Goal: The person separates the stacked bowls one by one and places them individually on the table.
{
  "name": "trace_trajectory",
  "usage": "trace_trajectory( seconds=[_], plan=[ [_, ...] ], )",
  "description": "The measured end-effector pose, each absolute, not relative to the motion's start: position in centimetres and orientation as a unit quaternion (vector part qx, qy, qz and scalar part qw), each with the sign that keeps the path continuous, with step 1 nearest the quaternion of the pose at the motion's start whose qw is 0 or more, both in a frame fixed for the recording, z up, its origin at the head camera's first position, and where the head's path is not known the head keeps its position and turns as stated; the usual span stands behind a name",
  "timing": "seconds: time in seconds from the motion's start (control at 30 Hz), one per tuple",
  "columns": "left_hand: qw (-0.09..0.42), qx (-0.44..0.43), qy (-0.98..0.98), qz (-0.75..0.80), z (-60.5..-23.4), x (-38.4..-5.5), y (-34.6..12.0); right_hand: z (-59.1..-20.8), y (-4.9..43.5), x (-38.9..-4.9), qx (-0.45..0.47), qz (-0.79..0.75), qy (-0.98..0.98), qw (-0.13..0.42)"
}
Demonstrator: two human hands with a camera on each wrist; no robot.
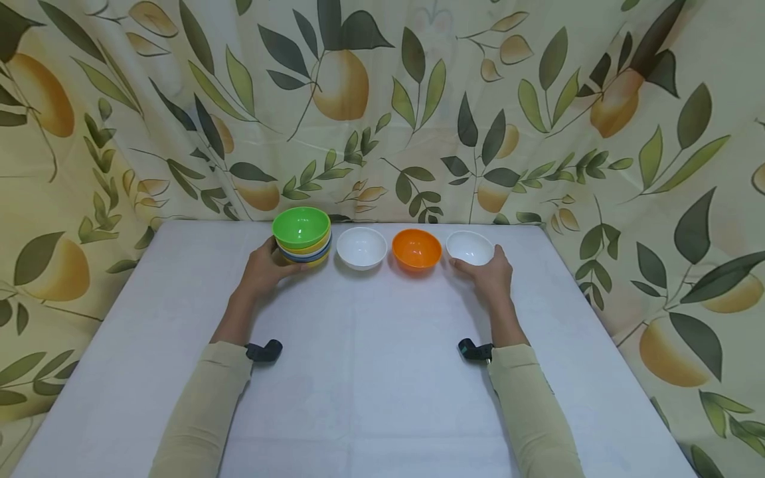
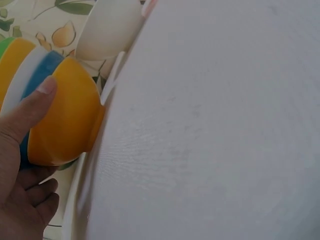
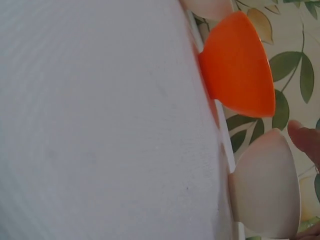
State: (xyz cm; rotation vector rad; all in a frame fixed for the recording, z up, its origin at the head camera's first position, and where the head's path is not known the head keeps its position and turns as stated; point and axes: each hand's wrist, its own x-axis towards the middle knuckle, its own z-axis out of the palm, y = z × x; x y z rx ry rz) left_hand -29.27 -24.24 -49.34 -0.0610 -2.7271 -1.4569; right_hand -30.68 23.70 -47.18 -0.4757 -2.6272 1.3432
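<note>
My left hand (image 1: pixel 263 269) grips a stack of nested bowls at the far left of the row. A green bowl (image 1: pixel 301 227) is uppermost, with yellow, white and blue ones under it and a yellow-orange bowl (image 2: pixel 70 115) lowest. In the left wrist view, the thumb (image 2: pixel 37 107) lies along the side of the stack. At the right end, my right hand (image 1: pixel 493 275) is spread around a small white bowl (image 1: pixel 469 247). The right wrist view shows the thumb (image 3: pixel 306 142) just off that bowl's rim, and the other fingers are mostly hidden.
Between the hands stand another white bowl (image 1: pixel 361 249) and an orange bowl (image 1: pixel 416 249), both upright. The row sits near the far edge of the white-covered table (image 1: pixel 358 365). A curtain (image 1: pixel 382 146) printed with fruit and leaves hangs right behind.
</note>
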Motion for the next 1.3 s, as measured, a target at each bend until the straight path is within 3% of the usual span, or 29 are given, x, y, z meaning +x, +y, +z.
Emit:
trace_trajectory(
  seconds=[0.23,0.67,1.3],
  plan=[
    [0.020,-0.020,-0.885,-0.465,-49.5,-29.4,-24.5,-45.9,23.4,-30.6,-0.164,0.435,-0.879,0.103],
    [0.028,-0.042,-0.871,-0.488,-50.0,-29.8,-24.7,-43.5,19.6,-31.8,-0.118,0.430,-0.889,0.104],
    [0.033,-0.044,-0.860,-0.508,-50.0,-30.1,-24.2,-41.2,9.3,-33.4,0.021,0.433,-0.900,0.053]
  ],
)
